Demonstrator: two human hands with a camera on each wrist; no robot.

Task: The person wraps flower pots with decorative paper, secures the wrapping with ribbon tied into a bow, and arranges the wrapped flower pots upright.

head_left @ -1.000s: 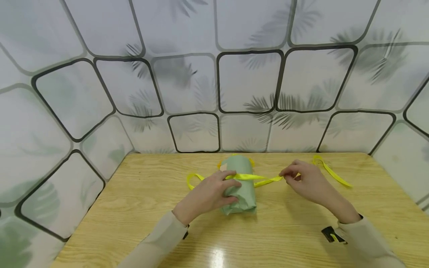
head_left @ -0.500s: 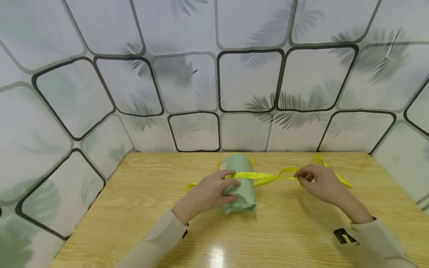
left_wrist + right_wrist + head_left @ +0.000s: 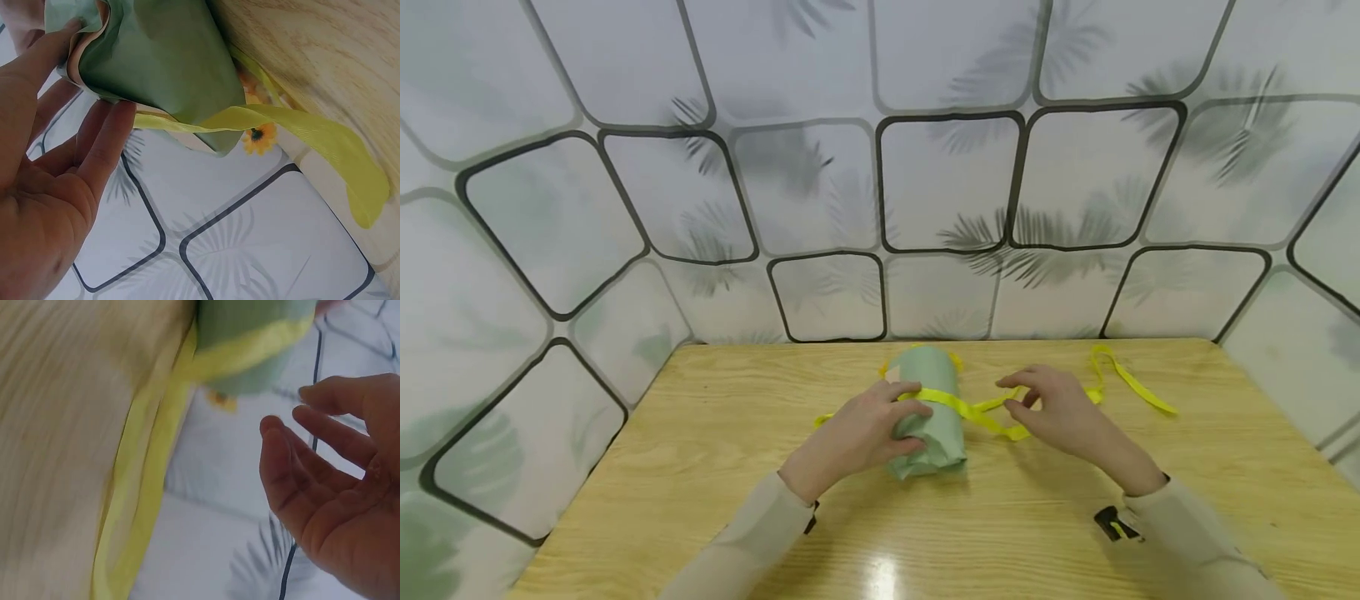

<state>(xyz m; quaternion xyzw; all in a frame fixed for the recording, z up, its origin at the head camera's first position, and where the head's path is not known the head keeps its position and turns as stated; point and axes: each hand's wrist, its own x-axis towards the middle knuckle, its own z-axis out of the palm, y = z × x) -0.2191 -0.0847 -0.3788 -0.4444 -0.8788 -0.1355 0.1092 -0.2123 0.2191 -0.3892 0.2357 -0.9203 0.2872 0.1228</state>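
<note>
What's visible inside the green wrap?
A yellow flower with a dark center shows at the far end of the wrap. Anything deeper inside is covered by the wrap, so stems or other contents can't be seen.

From the near side, well back, the head view looks forward and down over the wood-grain table (image 3: 722,467) to the leaf-printed far wall (image 3: 947,183). Both wrist views, close and tilted, face wallward past the left hand (image 3: 53,209) and right hand (image 3: 350,512), sharing the green paper-wrapped bouquet (image 3: 175,69).
</note>
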